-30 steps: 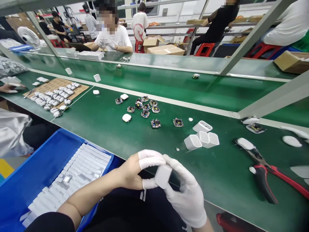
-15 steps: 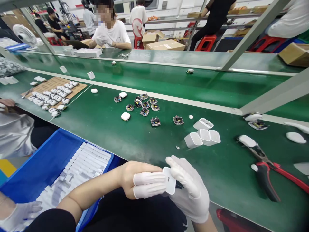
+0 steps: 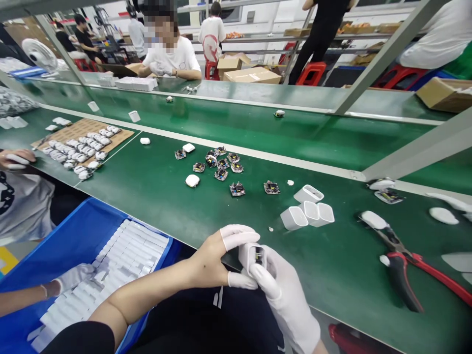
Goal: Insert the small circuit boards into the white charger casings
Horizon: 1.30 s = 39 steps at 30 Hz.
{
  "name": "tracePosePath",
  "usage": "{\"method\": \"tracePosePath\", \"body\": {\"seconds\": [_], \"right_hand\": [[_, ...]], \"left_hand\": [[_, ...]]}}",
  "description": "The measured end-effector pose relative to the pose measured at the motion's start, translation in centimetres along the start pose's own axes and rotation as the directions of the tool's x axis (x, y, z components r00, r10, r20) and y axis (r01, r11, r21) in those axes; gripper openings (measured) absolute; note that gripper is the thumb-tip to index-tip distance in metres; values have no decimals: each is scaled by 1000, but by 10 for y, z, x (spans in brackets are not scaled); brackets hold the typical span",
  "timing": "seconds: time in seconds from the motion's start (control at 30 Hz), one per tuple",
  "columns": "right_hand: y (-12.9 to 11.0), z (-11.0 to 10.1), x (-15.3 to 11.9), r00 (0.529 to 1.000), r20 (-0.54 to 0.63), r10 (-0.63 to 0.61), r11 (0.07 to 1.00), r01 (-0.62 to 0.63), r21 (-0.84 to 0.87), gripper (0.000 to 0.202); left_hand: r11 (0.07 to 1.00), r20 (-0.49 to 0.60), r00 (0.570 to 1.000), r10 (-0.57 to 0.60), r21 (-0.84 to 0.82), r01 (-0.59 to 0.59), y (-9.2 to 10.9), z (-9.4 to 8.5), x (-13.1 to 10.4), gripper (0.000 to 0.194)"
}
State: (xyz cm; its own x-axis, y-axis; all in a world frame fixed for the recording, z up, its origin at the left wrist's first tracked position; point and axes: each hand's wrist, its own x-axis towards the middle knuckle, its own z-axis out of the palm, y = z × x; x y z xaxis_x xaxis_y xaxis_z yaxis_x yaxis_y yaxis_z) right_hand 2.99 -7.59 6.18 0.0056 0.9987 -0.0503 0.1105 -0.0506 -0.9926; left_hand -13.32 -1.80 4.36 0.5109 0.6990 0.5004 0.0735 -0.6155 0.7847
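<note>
My left hand [image 3: 211,261], with white finger covers, grips a white charger housing [image 3: 246,255] between fingers and thumb. From the other side my gloved right hand [image 3: 287,292] also holds it, its thumb at the open end. Inside that opening shows part of a dark circuit board [image 3: 259,254]. Just beyond my hands stand several white empty housings [image 3: 294,218] in a cluster. Farther off lie loose circuit boards, one [image 3: 272,187] near the housings and another [image 3: 237,189] to its left.
Red-handled pliers [image 3: 400,250] lie on the green bench at right. At lower left, a co-worker's gloved hand [image 3: 77,276] reaches into a blue bin [image 3: 106,209] of white pieces. A cardboard sheet [image 3: 121,133] carries rows of assemblies. A metal post [image 3: 416,142] rises at right.
The housing has turned, so its open end with the board now shows instead of the slotted face. My left fingers have spread around it. The co-worker's gloved hand has moved farther into the bin.
</note>
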Motion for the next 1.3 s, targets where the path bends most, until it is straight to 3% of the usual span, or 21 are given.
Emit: {"method": "tracePosePath", "body": {"seconds": [0.1,0.17,0.33,0.47,0.67,0.8,1.0,1.2,1.3], "right_hand": [[-2,4,2,999,-12,-29,998,30,46,36],[-5,7,2,999,-15,-50,996,51,78,35],[-10,13,2,999,-25,-39,998,41,51,30],[-7,10,7,999,19,-33,997,32,67,29],[-7,8,13,998,67,-16,992,7,125,30],[-6,7,14,995,86,52,993,-61,101,30],[-9,1,14,981,178,78,980,-108,166,35],[-15,2,9,971,177,159,979,-179,98,34],[-13,-1,8,970,201,135,977,-164,134,40]], "left_hand": [[988,-142,983,120,112,-104,2,5,0,51],[969,-180,966,186,197,-149,5,7,0,51],[883,-154,926,345,388,-265,5,10,-1,62],[834,-90,904,417,433,-342,0,9,-3,72],[906,-104,945,309,335,-259,-4,8,-5,72],[881,-61,935,351,361,-307,-6,9,-6,74],[944,-117,957,266,234,-233,-4,7,-1,57],[936,-58,957,284,232,-264,-7,5,-1,56],[952,-60,964,261,181,-246,-9,3,0,53]]}}
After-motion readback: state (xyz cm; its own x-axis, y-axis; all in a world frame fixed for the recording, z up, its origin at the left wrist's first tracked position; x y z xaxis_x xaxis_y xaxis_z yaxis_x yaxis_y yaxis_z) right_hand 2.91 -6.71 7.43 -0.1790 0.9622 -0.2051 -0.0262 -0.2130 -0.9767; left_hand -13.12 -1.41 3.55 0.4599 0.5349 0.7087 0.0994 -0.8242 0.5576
